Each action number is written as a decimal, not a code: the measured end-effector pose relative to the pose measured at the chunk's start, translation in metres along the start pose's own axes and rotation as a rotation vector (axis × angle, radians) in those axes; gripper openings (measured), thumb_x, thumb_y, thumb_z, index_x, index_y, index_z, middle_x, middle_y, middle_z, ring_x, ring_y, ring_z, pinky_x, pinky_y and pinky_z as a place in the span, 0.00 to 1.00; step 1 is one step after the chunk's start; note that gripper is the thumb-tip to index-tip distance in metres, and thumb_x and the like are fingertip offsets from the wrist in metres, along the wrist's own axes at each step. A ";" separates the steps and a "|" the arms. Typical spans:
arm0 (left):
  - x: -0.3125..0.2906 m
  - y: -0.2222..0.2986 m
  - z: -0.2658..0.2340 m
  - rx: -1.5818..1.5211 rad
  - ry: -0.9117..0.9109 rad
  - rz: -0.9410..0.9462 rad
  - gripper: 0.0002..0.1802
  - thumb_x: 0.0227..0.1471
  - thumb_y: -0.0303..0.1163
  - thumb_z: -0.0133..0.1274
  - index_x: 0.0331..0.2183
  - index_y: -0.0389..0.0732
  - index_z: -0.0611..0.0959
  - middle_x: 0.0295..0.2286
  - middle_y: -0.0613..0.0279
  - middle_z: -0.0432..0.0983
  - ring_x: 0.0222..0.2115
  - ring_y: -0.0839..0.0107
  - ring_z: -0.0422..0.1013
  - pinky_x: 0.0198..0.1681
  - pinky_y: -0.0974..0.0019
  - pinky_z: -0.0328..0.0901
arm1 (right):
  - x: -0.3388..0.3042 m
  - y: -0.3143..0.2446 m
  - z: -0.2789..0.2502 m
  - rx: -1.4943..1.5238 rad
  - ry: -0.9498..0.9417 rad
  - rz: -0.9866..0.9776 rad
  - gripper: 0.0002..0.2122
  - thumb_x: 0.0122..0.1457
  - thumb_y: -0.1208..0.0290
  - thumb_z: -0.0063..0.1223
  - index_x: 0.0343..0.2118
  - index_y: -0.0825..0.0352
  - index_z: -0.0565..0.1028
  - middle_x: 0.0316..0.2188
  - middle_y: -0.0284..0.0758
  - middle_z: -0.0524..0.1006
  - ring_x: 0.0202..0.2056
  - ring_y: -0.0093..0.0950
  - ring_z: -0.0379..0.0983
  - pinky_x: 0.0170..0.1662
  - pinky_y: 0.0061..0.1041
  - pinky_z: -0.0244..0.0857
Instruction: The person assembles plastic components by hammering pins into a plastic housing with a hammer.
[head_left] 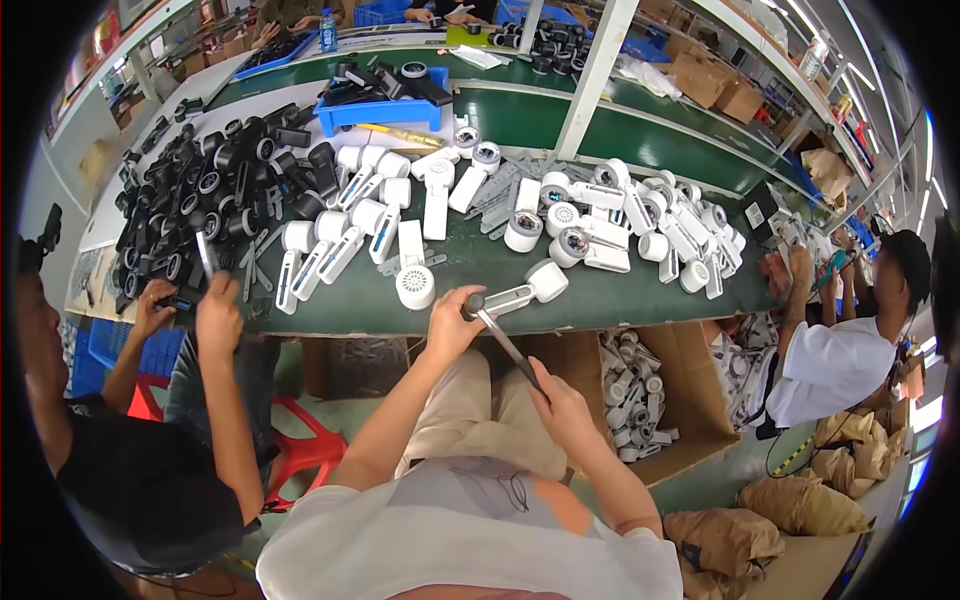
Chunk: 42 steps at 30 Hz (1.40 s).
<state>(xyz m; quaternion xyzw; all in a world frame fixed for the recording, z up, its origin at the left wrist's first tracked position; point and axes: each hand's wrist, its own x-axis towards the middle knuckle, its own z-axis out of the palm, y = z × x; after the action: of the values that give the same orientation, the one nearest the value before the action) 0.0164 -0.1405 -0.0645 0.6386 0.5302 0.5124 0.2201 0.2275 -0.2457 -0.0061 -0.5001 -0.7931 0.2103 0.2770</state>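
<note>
Near the table's front edge, my left hand (453, 322) is closed around the handle end of a white handheld fan (546, 282). The fan's round head points right over the table. My right hand (563, 405) grips the lower end of a metal hammer (512, 350). Its shaft slants up to the left, and its dark round head is over the fan's handle, beside my left fingers. Whether the hammer touches the fan I cannot tell. Another white fan (415, 287) lies just left of my left hand, its round grille facing up.
White fans (600, 225) lie in groups across the green table (370, 318). Black fans (190, 200) are heaped at left, below a blue tray (380, 117). A carton (690, 385) of white parts stands below the edge. Co-workers sit left (110, 480) and right (835, 350).
</note>
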 end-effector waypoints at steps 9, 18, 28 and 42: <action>0.004 0.002 0.000 -0.023 0.004 0.002 0.23 0.33 0.28 0.67 0.37 0.41 0.80 0.28 0.60 0.78 0.32 0.62 0.73 0.37 0.62 0.66 | -0.008 -0.002 -0.007 0.060 0.036 0.087 0.21 0.57 0.76 0.49 0.55 0.64 0.65 0.31 0.47 0.74 0.32 0.46 0.72 0.36 0.33 0.66; 0.004 0.005 -0.002 -0.023 -0.001 0.017 0.19 0.31 0.26 0.67 0.32 0.39 0.82 0.28 0.56 0.78 0.30 0.60 0.73 0.35 0.62 0.67 | -0.010 0.008 0.011 0.181 0.260 -0.056 0.23 0.57 0.75 0.50 0.57 0.61 0.63 0.29 0.47 0.74 0.32 0.47 0.72 0.33 0.39 0.66; 0.007 0.009 0.000 -0.001 -0.049 -0.026 0.18 0.32 0.25 0.66 0.32 0.39 0.83 0.28 0.56 0.77 0.29 0.61 0.73 0.34 0.64 0.67 | -0.027 0.029 0.005 0.156 0.221 0.179 0.24 0.56 0.74 0.50 0.58 0.59 0.63 0.29 0.45 0.73 0.31 0.47 0.71 0.33 0.40 0.65; -0.005 0.068 0.112 -0.100 -0.430 0.123 0.19 0.39 0.30 0.64 0.38 0.40 0.82 0.32 0.55 0.77 0.28 0.63 0.73 0.35 0.64 0.68 | -0.073 0.030 -0.037 0.333 0.443 0.227 0.21 0.56 0.78 0.52 0.54 0.71 0.66 0.31 0.43 0.76 0.30 0.27 0.72 0.37 0.24 0.66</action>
<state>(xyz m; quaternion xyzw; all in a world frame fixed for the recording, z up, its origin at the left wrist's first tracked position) 0.1469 -0.1390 -0.0523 0.7526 0.4052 0.4027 0.3275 0.2971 -0.2980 -0.0130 -0.5671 -0.6067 0.2529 0.4964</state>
